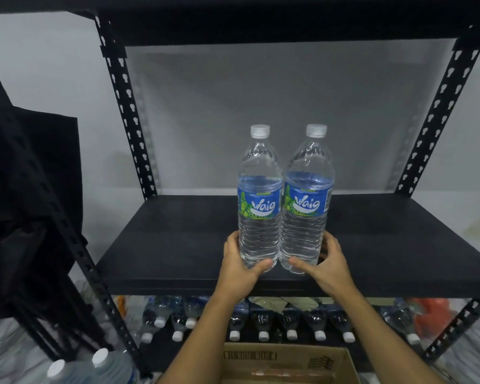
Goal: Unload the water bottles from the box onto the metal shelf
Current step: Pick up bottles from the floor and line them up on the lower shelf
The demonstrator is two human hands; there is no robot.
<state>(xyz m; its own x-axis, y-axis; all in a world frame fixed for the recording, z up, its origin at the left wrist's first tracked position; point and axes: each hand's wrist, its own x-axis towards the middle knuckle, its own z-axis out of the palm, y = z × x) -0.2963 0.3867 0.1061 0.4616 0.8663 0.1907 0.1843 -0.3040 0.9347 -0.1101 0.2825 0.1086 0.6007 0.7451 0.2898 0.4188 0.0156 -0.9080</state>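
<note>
At the centre of the frame, the left hand was wrapped around the base of the left bottle, thumb across its front, while the right hand clasped the base of the right bottle the same way. The two bottles stood upright and touching, side by side, near the front edge of the dark metal shelf. Below that shelf, in the lower part of the frame, a row of bottles lay on their sides with white caps facing out. At the bottom edge sat the open cardboard box.
</note>
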